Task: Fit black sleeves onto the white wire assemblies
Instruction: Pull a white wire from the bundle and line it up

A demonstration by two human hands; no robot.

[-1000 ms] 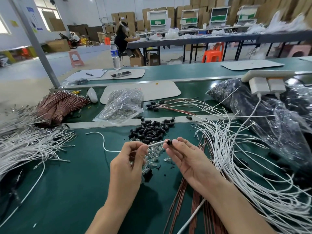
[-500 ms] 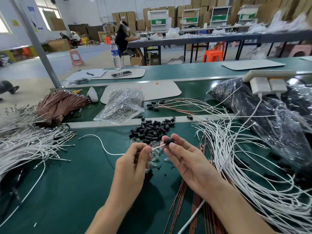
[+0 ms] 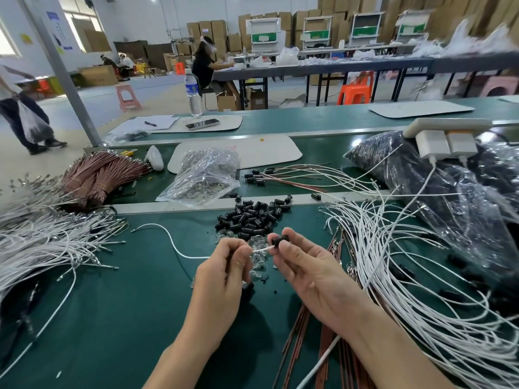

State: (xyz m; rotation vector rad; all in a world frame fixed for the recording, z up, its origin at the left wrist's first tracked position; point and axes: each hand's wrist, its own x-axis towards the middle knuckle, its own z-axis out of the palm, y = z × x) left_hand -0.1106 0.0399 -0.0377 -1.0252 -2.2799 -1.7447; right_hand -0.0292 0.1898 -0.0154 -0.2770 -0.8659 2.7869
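My left hand [image 3: 224, 273] pinches a white wire [image 3: 171, 242] near its end; the rest of the wire trails left across the green mat. My right hand [image 3: 306, 265] pinches a black sleeve [image 3: 280, 240] between thumb and fingertips, and the wire end runs into the sleeve. Just beyond my hands lies a heap of loose black sleeves [image 3: 252, 217], with small clear parts [image 3: 257, 259] beneath my fingers. Loose white wires [image 3: 407, 276] spread to the right, and another white bundle [image 3: 42, 245] lies at the left.
Copper-coloured wires [image 3: 98, 175] are bundled at the far left, and more [image 3: 297, 338] lie under my right forearm. A clear bag of metal parts [image 3: 205, 175] sits behind the sleeves. Dark plastic bags [image 3: 449, 197] and a charger strip [image 3: 446, 136] fill the right.
The black sleeve has slid further onto the wire end, and both hands have lifted slightly away from me. A person carrying a bag has come into view at the far left.
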